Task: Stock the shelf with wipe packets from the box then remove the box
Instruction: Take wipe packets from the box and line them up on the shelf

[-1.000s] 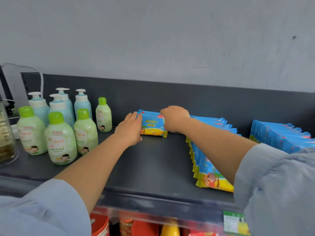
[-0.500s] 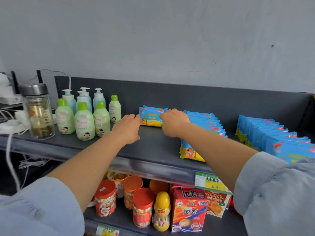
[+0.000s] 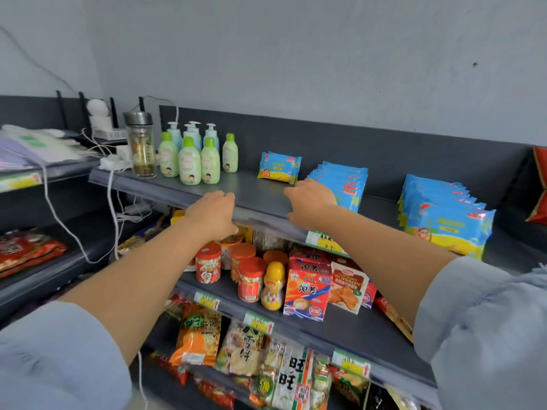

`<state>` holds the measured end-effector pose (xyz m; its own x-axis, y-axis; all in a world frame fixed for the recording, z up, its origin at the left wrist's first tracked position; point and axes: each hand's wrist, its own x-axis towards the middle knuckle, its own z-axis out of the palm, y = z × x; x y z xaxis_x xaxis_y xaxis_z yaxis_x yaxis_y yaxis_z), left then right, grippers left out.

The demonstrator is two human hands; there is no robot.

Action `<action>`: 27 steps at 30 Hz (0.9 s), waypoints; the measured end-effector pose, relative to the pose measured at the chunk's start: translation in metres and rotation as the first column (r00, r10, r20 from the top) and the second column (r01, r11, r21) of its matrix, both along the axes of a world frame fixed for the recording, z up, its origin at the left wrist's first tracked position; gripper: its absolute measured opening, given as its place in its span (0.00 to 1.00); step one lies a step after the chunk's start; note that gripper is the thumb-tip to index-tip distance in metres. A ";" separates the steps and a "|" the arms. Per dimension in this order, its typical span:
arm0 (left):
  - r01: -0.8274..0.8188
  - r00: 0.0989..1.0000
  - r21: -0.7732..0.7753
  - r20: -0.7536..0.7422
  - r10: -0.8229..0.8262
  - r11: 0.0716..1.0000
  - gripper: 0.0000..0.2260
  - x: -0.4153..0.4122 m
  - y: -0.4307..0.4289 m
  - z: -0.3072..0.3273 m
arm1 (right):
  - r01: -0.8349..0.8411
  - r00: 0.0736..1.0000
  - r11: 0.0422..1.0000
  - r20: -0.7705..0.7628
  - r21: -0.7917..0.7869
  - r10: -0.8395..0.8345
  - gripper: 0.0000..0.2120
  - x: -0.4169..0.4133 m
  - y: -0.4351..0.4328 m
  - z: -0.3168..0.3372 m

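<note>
A single blue and yellow wipe packet [image 3: 279, 167] stands upright at the back of the grey top shelf [image 3: 254, 199]. To its right stands a row of several wipe packets [image 3: 343, 183], and a second row of wipe packets [image 3: 444, 216] stands farther right. My left hand [image 3: 214, 214] hovers at the shelf's front edge with loosely curled fingers and holds nothing. My right hand [image 3: 310, 202] is over the front of the shelf, just left of the middle row, fingers loosely curled and empty. No box is in view.
Green and blue lotion bottles [image 3: 195, 156] and a glass flask [image 3: 142, 145] stand at the shelf's left end. White cables [image 3: 50, 187] hang down on the left. Jars [image 3: 248, 276], snack boxes [image 3: 307, 288] and bags [image 3: 201, 332] fill the lower shelves.
Both hands have drawn back from the single packet at the back toward the shelf's front edge. The view has pulled back and down, showing the lower shelves.
</note>
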<state>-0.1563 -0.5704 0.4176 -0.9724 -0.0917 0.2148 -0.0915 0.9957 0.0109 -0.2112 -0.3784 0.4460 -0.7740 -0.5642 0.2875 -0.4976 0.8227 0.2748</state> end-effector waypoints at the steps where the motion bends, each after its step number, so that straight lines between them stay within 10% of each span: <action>1: -0.003 1.000 -0.002 0.005 0.003 1.000 0.28 0.011 0.003 -0.002 | -0.001 1.000 1.000 0.005 -0.002 0.001 0.13 0.010 0.004 -0.002; 27: 0.272 0.921 0.092 0.263 -0.287 0.958 0.28 0.195 0.211 -0.127 | 0.330 0.897 0.942 0.288 0.067 -0.335 0.18 0.251 0.224 -0.138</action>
<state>0.0389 -0.3597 0.2905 -0.9803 0.1886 -0.0579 0.1840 0.9799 0.0778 0.0393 -0.1543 0.3079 -0.9649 -0.2623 0.0137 -0.2560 0.9508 0.1743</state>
